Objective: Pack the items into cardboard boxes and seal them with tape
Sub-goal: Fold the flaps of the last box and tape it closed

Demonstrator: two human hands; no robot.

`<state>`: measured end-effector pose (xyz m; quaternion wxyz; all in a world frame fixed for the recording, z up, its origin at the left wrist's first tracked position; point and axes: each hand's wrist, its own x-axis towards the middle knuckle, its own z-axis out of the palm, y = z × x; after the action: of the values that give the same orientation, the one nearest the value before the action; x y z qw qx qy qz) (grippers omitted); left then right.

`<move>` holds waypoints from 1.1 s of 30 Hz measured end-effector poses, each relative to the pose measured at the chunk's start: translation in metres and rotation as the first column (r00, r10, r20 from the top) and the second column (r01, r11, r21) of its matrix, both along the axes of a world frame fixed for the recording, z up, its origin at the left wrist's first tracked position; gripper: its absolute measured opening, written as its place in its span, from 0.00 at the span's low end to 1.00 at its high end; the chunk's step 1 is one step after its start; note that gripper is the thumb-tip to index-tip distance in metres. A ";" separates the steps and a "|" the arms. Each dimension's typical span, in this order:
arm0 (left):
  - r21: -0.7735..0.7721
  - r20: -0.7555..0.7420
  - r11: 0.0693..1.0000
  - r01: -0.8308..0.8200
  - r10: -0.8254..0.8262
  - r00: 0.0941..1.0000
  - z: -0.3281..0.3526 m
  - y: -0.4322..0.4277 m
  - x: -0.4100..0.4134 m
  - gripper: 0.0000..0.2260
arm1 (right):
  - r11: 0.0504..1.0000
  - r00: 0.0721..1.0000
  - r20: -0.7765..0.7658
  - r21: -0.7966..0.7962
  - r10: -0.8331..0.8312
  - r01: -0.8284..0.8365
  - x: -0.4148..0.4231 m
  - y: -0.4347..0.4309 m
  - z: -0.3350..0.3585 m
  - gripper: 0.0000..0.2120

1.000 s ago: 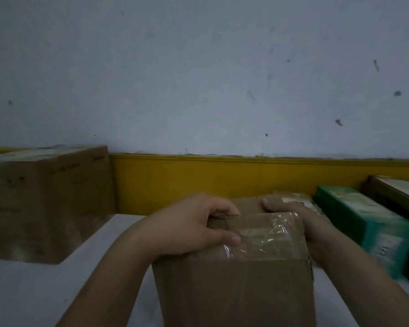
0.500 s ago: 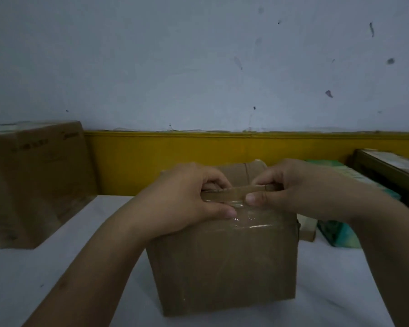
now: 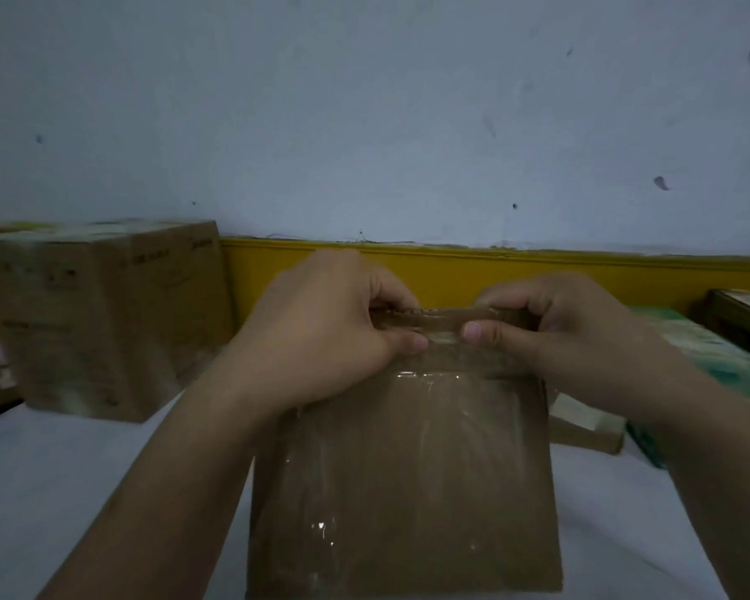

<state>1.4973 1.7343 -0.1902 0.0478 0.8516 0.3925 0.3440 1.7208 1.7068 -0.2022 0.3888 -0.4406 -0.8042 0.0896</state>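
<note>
My left hand and right hand both pinch the top edge of the taped brown cardboard box, which sits on the white tabletop. The tabletop runs left of it to a bigger brown carton. There's a green box close on its right and a yellow-trimmed grey wall behind.

A carton stands mid-counter, nearest the viewer. The left hand and right hand pinch its top edge side by side. A larger carton sits back left, by the wall. To the right lie a low box, a pack beyond it, and another box at the far right.
</note>
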 end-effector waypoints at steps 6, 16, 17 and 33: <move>0.162 -0.168 0.963 -0.217 0.244 0.955 0.002 -0.032 -0.060 0.05 | 0.997 0.997 0.019 0.031 0.071 -0.072 -0.064 0.008 -0.017 0.11; 0.304 -0.330 0.912 -0.275 0.371 0.868 -0.051 -0.071 -0.139 0.16 | 0.974 0.929 0.347 0.134 0.126 -0.182 -0.146 0.002 -0.043 0.26; 0.289 -0.355 0.913 -0.287 0.380 0.854 -0.052 -0.072 -0.144 0.25 | 0.970 0.915 0.400 0.191 0.063 -0.150 -0.149 0.001 -0.040 0.29; -0.889 0.153 0.337 -0.308 0.855 0.495 -0.229 -0.224 -0.225 0.36 | 0.813 0.821 0.226 0.155 0.524 -0.562 -0.281 -0.107 -0.183 0.11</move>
<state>1.2726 1.5104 -0.4188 0.3918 0.3580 0.7560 0.3832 1.4394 1.5997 -0.3849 0.3207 -0.1533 -0.9320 0.0714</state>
